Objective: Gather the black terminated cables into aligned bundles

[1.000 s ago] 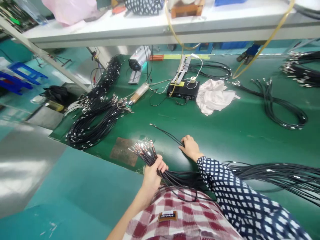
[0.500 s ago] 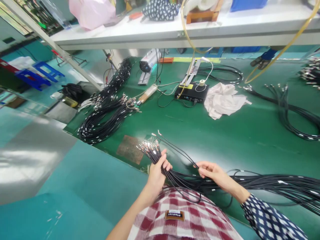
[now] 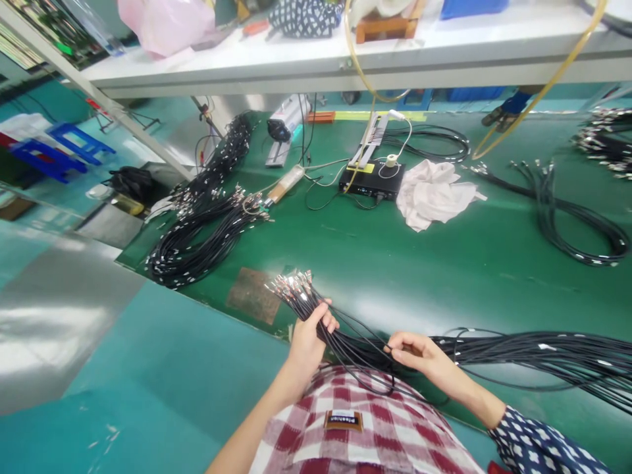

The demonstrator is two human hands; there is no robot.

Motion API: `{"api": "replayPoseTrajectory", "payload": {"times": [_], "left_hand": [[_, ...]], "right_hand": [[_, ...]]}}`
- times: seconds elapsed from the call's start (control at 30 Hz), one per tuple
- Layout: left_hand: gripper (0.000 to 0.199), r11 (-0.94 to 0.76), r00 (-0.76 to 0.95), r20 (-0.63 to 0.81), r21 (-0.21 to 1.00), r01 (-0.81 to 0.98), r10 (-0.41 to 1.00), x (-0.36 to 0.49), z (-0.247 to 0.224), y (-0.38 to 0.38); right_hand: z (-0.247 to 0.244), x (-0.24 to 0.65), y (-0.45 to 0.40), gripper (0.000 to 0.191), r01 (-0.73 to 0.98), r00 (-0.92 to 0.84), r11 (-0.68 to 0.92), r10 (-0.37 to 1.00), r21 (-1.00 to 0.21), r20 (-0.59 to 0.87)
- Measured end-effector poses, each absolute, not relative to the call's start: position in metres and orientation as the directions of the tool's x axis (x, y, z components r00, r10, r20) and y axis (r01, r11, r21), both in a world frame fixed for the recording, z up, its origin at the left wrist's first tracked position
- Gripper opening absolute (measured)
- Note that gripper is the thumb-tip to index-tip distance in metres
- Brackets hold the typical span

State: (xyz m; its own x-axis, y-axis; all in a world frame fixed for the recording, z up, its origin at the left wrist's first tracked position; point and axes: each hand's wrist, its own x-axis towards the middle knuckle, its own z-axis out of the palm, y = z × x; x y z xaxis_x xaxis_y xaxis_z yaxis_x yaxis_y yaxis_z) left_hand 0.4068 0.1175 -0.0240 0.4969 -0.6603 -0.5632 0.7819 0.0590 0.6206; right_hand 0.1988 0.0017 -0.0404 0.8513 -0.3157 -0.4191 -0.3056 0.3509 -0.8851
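Note:
My left hand (image 3: 312, 336) is wrapped round a bundle of thin black cables (image 3: 301, 303) close to their ends, where small metal connectors (image 3: 291, 284) fan out up and to the left. To its right, my right hand (image 3: 419, 355) pinches one or two black cables (image 3: 363, 324) between thumb and fingertips; how many cannot be made out. Their far ends now lie against the bundle at the left hand. The long part of the bundle (image 3: 523, 349) runs off to the right along the table's near side, passing behind my right hand.
Coiled black cables (image 3: 197, 243) lie at the table's left end, with another loop (image 3: 563, 217) at the right. A black box (image 3: 370, 183) and a crumpled white cloth (image 3: 437, 194) sit mid-table. A white shelf (image 3: 237, 69) spans the back, and a yellow hose (image 3: 355, 52) hangs down.
The loose cables pinched by my right hand have come down, and their ends have joined the bundle in my left hand. My view has shifted slightly to the right.

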Motion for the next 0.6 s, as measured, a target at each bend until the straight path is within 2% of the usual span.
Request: {"api": "replayPoseTrajectory", "payload": {"times": [0.13, 0.33, 0.43, 0.53, 0.6], "left_hand": [[0.017, 0.041, 0.534, -0.515, 0.693, 0.719, -0.67, 0.407, -0.024, 0.119], [0.023, 0.047, 0.502, -0.54, 0.648, 0.76, -0.675, 0.406, -0.017, 0.119], [0.017, 0.063, 0.469, -0.483, 0.645, 0.762, -0.739, 0.406, -0.006, 0.113], [0.013, 0.071, 0.414, -0.389, 0.652, 0.755, -0.823, 0.411, 0.011, 0.098], [0.018, 0.084, 0.402, -0.344, 0.663, 0.744, -0.849, 0.414, 0.028, 0.081]], "right_hand": [[-0.036, 0.211, 0.006, 0.023, -0.322, 0.828, 0.438, -0.3, -0.839, -0.475], [-0.046, 0.221, 0.02, 0.035, -0.369, 0.792, 0.453, -0.304, -0.811, -0.53], [-0.051, 0.227, 0.022, 0.038, -0.371, 0.793, 0.429, -0.315, -0.824, -0.521], [-0.031, 0.228, 0.016, 0.035, -0.316, 0.782, 0.264, -0.472, -0.911, -0.407], [-0.003, 0.225, 0.013, 0.037, -0.268, 0.752, 0.008, -0.623, -0.963, -0.215]]}}
